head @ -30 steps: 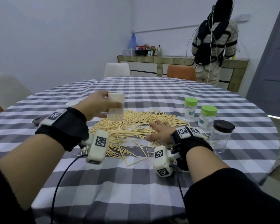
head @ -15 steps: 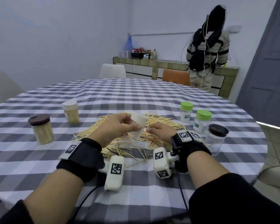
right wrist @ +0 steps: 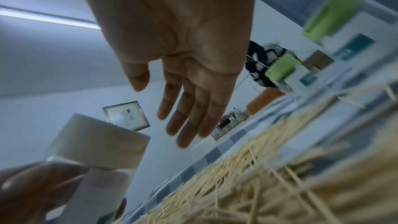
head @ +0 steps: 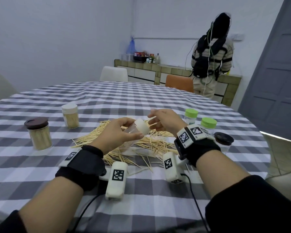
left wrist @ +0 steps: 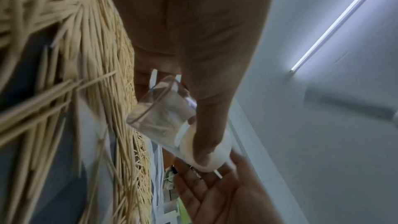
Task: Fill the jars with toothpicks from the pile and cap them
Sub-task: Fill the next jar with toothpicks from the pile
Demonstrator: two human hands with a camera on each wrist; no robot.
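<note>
The left hand (head: 115, 132) is wrapped around a small clear jar (head: 130, 132), fingers and thumb curled about its see-through body, and it carries the jar tilted above the toothpick pile (head: 124, 145) with the white cap (head: 142, 128) turned toward the other hand. That tilt looks deliberate: it presents the cap end to whichever fingers will twist it, while the left hand braces the body. The right hand (head: 165, 121) hangs just beside the cap with its fingers straight and spread, holding nothing; from the right wrist view the fingers are clear of the cap, though in the head view the gap is too small and blurred to say whether a fingertip brushes it. The jar appears empty or nearly so, so my reading is that the cap is about to come off for filling, not that it has just gone on. Beneath and between both hands the toothpicks lie loose on the checked table (head: 141, 207), kept close so a pinch can go straight into the jar mouth. Out beyond the left hand stand two jars packed with toothpicks and capped, a brown-lidded jar (head: 38, 133) and a white-lidded jar (head: 70, 116), set aside as finished. On the far side of the right hand wait two green-lidded jars (head: 191, 116) and a dark-lidded jar (head: 223, 142), which seem unfilled and within easy reach. The thin plastic will likely flex if squeezed hard during twisting.
</note>
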